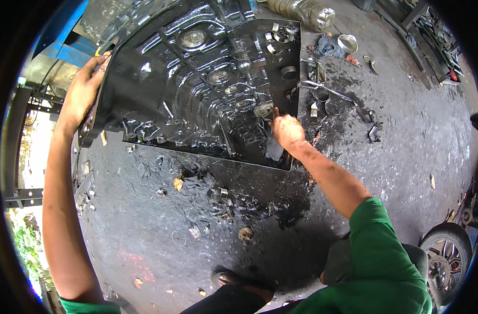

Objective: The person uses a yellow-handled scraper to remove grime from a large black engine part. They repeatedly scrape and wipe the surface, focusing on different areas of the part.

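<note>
A large black panel, wet and glossy with ribs and round recesses, stands tilted in front of me. My left hand is closed around its left edge. My right hand is closed at the lower right of the panel, with a dark grey rag hanging below its fingers. A small pale, dirty piece sits just beyond its fingertips; I cannot tell whether the hand touches it. Under the panel lies a flat black tray, holding curved metal shells near its right edge.
The concrete floor is oil-stained. Right of the tray lie a long metal tool, metal rings and a blue-grey cloth. A big plastic bottle lies behind. Blue metal framework rises at left; a wheel is lower right.
</note>
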